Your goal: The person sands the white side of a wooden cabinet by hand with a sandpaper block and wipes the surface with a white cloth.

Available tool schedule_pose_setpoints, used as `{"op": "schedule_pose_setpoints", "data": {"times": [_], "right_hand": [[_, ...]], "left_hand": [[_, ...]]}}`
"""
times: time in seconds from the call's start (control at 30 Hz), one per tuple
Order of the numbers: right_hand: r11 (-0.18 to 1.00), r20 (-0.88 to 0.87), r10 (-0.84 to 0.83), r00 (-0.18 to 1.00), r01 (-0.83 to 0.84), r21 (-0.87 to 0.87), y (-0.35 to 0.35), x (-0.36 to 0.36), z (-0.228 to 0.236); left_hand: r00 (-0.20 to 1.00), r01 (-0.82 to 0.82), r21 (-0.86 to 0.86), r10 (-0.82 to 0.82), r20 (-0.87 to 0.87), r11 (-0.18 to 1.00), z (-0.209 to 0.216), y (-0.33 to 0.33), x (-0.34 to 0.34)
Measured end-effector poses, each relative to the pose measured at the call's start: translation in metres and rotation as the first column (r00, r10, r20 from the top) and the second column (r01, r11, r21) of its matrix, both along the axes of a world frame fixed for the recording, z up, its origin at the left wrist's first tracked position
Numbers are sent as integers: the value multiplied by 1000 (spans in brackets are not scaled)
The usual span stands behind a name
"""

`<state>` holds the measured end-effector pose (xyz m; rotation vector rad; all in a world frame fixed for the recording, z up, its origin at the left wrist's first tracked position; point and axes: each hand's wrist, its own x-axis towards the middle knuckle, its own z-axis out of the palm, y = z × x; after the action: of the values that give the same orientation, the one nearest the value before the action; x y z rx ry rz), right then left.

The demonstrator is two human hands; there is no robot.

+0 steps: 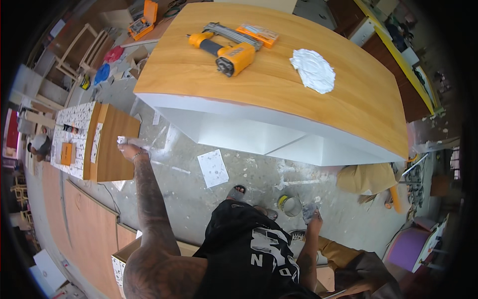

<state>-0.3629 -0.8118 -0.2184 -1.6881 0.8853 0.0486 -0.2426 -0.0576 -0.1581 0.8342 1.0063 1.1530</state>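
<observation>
My left arm reaches out to the left, and my left hand is closed on something small and whitish that I cannot make out. It is beside the wood-faced side of a small cabinet with a speckled panel. Low on the right, my right hand grips a grey, white-smeared flat piece by its edge. On the large wood-topped cabinet in front of me lies a flat patch of white paste. An orange and black nail gun rests there too.
An orange box sits by the nail gun. An open tin stands on the floor near my feet, and a speckled white sheet lies farther left. Brown paper is bundled at the right. Another person is at the far left.
</observation>
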Motion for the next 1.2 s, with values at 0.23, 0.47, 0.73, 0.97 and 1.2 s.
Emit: {"op": "schedule_pose_setpoints", "data": {"times": [0.23,0.47,0.73,0.97,1.2], "right_hand": [[987,67,156,986,-158,26,47,32,27],[989,110,136,985,-143,49,69,32,44],[996,39,88,995,-87,-26,46,-2,50],[1000,4,22,1000,-22,-18,37,-38,28],[999,-30,14,999,-15,-49,22,-26,25]], "left_hand": [[872,269,285,-108,-477,920,30,-111,119],[913,368,460,-220,-345,808,46,-281,124],[539,384,240,-6,-842,892,27,-143,147],[917,-24,309,144,-372,951,52,-273,155],[858,474,-252,-507,-84,844,-53,-218,66]]}}
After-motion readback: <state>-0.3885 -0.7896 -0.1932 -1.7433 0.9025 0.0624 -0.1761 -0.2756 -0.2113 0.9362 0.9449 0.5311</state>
